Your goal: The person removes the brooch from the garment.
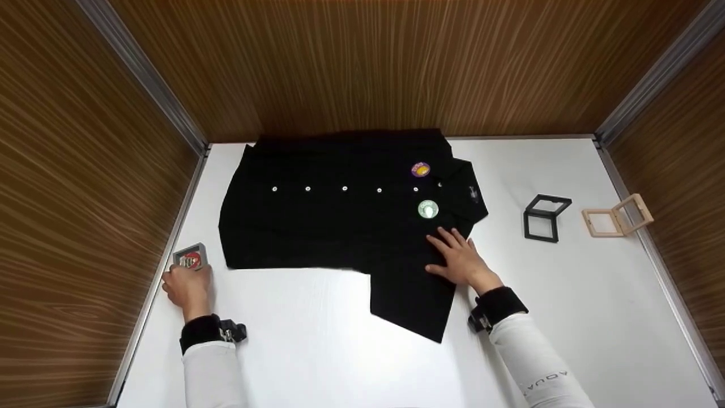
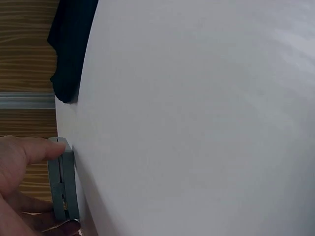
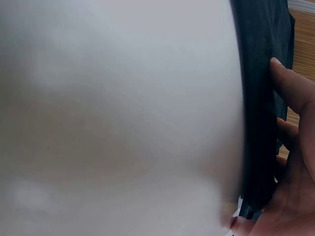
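Note:
A black short-sleeved shirt [image 1: 317, 226] lies flat on the white table, its collar [image 1: 467, 195] to the right and a row of white buttons down its front. Two round badges are on its chest, one purple and yellow [image 1: 420, 169], the other green and white [image 1: 428, 209]. My right hand [image 1: 461, 263] rests with spread fingers [image 3: 290, 86] on the shirt near the shoulder, just below the green badge. At the table's left edge my left hand [image 1: 190, 286] pinches a small grey square display frame [image 2: 64, 184] between thumb and fingers. Inside that frame shows a red and white badge [image 1: 191, 260].
A black display frame [image 1: 541, 224] stands unfolded on the right side of the table [image 1: 566, 311]. Beside it, close to the right edge, is a tan one [image 1: 605, 222], likewise unfolded. Wood-grain panels [image 1: 362, 68] wall the table at the back, left and right.

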Available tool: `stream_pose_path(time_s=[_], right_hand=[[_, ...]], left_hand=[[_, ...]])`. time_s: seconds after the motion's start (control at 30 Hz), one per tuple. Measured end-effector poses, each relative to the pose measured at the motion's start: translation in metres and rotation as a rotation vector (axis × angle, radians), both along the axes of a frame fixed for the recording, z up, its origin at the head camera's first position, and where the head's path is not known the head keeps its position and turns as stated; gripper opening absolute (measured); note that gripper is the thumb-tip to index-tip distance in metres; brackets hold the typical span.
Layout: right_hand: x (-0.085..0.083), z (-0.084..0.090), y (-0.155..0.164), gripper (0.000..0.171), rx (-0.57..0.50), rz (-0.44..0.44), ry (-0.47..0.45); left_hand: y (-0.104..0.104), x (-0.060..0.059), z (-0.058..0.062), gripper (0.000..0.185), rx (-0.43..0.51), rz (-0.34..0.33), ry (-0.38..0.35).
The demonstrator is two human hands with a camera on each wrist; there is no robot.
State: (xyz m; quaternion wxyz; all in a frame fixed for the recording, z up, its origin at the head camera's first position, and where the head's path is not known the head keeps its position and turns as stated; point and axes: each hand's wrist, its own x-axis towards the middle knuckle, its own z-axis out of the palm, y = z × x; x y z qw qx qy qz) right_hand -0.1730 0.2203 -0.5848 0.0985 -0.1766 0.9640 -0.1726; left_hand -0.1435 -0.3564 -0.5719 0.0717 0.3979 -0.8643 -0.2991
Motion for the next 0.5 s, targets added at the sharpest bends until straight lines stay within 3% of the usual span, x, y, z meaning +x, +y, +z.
stream_pose_path(time_s=[0.27,0.5], right_hand=[[0.0003,-0.0001,-0.0002,0.073,0.001,-0.003,-0.011],[0.0005,0.0002,-0.0003,0.073,0.006,-0.003,-0.019]], left_hand=[[-0.0003,-0.0004,-0.0003,0.05,-0.038,0.01,0.014],[-0.0042,-0.0026,0.0044,0.048,-0.026,0.004,-0.048]])
